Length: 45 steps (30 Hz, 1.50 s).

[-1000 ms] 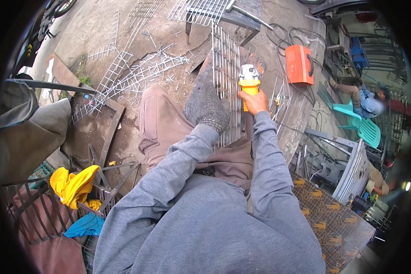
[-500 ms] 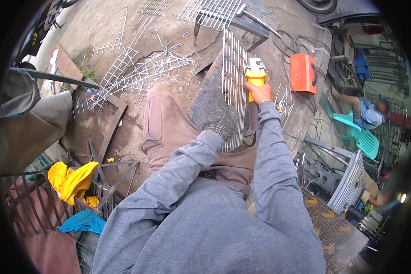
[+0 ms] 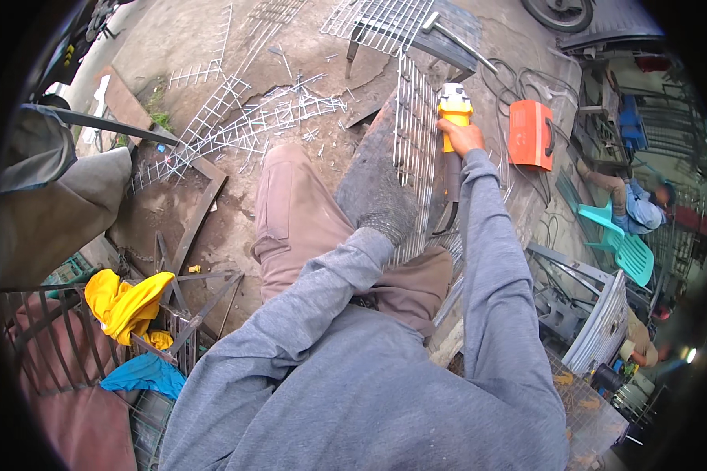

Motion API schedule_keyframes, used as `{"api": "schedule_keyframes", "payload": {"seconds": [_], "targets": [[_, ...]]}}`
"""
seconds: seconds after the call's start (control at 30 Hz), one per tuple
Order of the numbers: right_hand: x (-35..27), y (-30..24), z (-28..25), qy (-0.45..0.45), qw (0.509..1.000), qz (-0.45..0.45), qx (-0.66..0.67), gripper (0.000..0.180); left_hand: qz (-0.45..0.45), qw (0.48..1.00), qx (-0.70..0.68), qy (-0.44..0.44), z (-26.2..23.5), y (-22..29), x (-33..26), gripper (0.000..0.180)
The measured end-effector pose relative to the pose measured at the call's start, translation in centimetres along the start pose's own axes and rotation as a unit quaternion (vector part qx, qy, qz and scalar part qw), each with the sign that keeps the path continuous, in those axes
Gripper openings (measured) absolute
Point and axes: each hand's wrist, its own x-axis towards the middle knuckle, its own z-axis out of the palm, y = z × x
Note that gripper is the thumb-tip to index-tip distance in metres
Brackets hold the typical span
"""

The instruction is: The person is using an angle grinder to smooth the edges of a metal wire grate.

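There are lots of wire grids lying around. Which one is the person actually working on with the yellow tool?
The long wire grid standing on edge right before the person. The gloved left hand steadies it and the right hand holds the yellow grinder against it. The others lie untouched on the ground.

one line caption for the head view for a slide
Bare right hand holds yellow angle grinder against grey wire mesh panel; grey-gloved left hand steadies it.

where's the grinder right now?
Head view, upper centre-right: the yellow grinder is in the right hand, against the right edge of the wire grid, just left of the orange box.
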Motion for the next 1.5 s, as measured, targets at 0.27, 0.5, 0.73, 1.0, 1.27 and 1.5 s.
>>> {"api": "schedule_keyframes", "payload": {"seconds": [0.27,0.5,0.73,1.0,1.27,1.5], "targets": [[-0.6,-2.4,-1.4,-0.021,0.998,0.000,-0.051,0.077,-0.015,1.000,-0.013,-0.016,-0.7,0.9,0.1,0.057],[-3.1,0.6,-0.7,-0.011,0.998,-0.038,-0.048,0.074,-0.031,0.999,-0.028,-0.036,-0.6,0.3,0.2,0.053],[-8.3,3.1,-0.9,-0.024,0.998,-0.028,-0.042,0.074,-0.024,0.998,-0.004,-0.061,-0.3,0.3,0.5,0.051],[-14.1,4.6,-1.0,-0.021,0.998,-0.014,-0.049,0.072,-0.010,0.998,0.035,-0.057,1.3,-1.4,1.2,0.046],[-18.8,7.8,-0.4,-0.037,0.999,-0.017,-0.023,0.075,0.009,0.997,-0.038,-0.061,3.5,-4.1,2.3,0.044],[-22.5,10.3,-1.6,-0.086,0.996,0.011,-0.030,0.074,0.017,0.998,-0.019,-0.057,3.6,-3.2,2.7,0.042]]}}
